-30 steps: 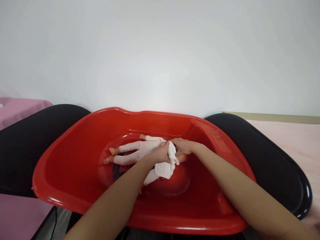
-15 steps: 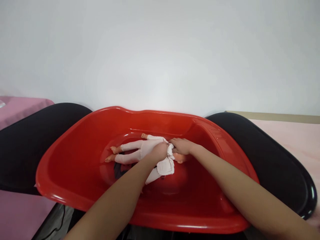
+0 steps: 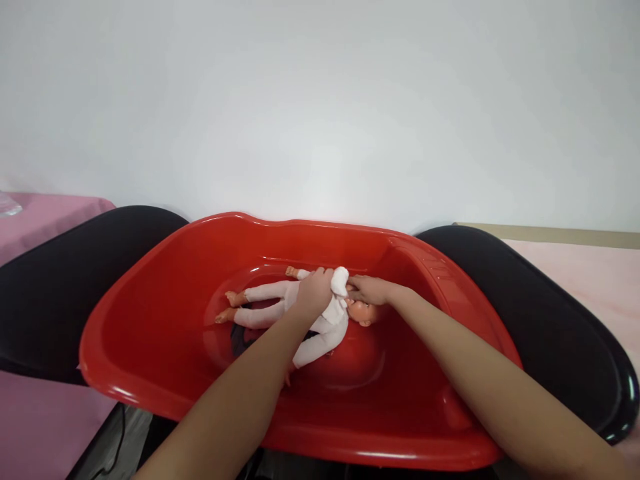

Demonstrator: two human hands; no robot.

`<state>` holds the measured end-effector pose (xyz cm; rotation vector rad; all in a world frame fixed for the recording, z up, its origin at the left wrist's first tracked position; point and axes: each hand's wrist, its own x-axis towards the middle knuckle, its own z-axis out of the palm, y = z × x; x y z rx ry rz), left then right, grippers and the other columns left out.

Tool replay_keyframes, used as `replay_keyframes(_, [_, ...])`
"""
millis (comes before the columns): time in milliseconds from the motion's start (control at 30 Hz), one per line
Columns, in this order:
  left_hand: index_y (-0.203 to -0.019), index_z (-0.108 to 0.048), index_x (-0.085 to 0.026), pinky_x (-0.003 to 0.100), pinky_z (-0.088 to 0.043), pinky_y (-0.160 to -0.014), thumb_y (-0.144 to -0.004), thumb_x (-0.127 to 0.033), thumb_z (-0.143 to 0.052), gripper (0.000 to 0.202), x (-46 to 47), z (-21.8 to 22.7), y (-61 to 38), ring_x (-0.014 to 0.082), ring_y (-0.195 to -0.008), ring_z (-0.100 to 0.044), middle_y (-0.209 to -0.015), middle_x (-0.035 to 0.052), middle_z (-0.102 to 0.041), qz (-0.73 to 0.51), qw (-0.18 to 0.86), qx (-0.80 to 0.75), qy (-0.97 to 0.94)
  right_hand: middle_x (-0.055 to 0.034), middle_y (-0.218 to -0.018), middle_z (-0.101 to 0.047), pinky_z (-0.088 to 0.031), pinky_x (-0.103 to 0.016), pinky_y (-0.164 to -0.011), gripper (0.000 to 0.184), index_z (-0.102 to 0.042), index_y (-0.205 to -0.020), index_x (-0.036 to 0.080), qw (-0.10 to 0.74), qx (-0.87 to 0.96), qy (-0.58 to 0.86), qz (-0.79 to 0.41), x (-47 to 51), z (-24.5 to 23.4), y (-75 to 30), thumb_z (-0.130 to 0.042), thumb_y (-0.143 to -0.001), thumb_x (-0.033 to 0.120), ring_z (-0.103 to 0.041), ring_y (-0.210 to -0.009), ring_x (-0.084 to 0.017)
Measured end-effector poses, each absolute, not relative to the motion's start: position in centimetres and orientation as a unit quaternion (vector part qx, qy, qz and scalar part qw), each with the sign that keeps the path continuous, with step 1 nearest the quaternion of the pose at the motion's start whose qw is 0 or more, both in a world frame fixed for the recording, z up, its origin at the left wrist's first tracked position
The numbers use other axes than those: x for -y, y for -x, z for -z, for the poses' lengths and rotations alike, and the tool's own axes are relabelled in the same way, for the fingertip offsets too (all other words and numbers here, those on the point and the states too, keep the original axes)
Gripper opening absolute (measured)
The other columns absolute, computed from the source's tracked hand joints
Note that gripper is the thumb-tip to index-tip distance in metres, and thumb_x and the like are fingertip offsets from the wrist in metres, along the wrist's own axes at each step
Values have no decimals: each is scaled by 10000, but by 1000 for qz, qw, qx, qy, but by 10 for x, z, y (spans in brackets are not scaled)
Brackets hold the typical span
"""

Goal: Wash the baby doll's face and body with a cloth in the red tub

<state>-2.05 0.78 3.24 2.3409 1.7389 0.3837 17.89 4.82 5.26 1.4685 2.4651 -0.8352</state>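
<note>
A baby doll (image 3: 327, 340) in pale pink clothes lies on its back in the red baby bathtub (image 3: 150, 300), its feet to the left and its head to the right. My left hand (image 3: 316, 292) is closed around a white cloth (image 3: 340, 281) above the doll's chest; a folded end sticks up by the doll's chin. My right hand (image 3: 373, 290) lies over the far side of the doll's head (image 3: 361, 312), fingers bent against it near the cloth. My left forearm covers part of the doll's body.
Dark fabric (image 3: 241, 340) lies under the doll's legs. Black oval surfaces (image 3: 90, 287) flank the tub on both sides. Pink covering (image 3: 55, 213) shows at the left, with paler pink covering (image 3: 575, 280) at the right. A white wall (image 3: 320, 113) stands behind the tub.
My left hand has lifted the cloth and drawn it up towards the doll's chin, so its flap no longer hangs over the doll's near shoulder. My right hand stays by the head.
</note>
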Motion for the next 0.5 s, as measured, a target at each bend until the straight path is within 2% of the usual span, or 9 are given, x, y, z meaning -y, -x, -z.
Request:
replay_keyframes(100, [-1566,-516,-160,435,-501,-1134,-1047,-169,-468,521,-8,-26,26,306,-1341,-625,-1444,172,-653,-127,86,-568,-808,-128,-1330,-757,-544,-360,-941,372,-717,-1279,224,63,-819,-499,275,-51,-48,-180,-643,-993,451,-729,-1096,-303])
replay_keyframes(133, [-1605,-473,-165,429,-450,-1202,-1038,-151,-454,567,-8,-19,28,291,-1411,-578,-1525,160,-612,-124,86,-543,-826,-128,-1313,-764,-544,-357,-943,361,-729,-1260,224,67,-819,-504,267,-52,-48,-180,-661,-981,443,-731,-1093,-303])
replay_keyframes(200, [-1594,-485,-143,400,-344,-1296,-1027,-133,-427,569,-7,-4,30,261,-1493,-504,-1610,143,-558,-113,92,-491,-859,-132,-1322,-760,-543,-355,-958,366,-730,-1263,225,78,-820,-508,254,-52,-48,-180,-655,-984,449,-731,-1115,-304])
replay_keyframes(267, [-1559,-523,-121,392,-302,-1323,-1024,-141,-418,546,-5,10,31,265,-1508,-485,-1613,144,-561,-105,98,-467,-872,-144,-1376,-736,-541,-363,-980,424,-705,-1317,222,89,-823,-505,245,-51,-49,-180,-608,-1010,498,-720,-1165,-311])
replay_keyframes(333, [-1539,-548,-121,407,-312,-1317,-1022,-152,-414,535,-2,20,31,290,-1488,-502,-1583,149,-589,-100,93,-472,-871,-156,-1408,-716,-541,-380,-997,479,-685,-1349,218,97,-823,-505,241,-50,-51,-179,-560,-1028,550,-709,-1204,-322])
replay_keyframes(500, [-1498,-583,-192,431,-369,-1268,-1037,-161,-369,509,-1,24,29,303,-1439,-534,-1517,128,-639,-97,68,-516,-848,-170,-1449,-687,-535,-425,-1015,501,-678,-1345,216,112,-819,-515,227,-48,-53,-175,-514,-1037,575,-675,-1273,-354])
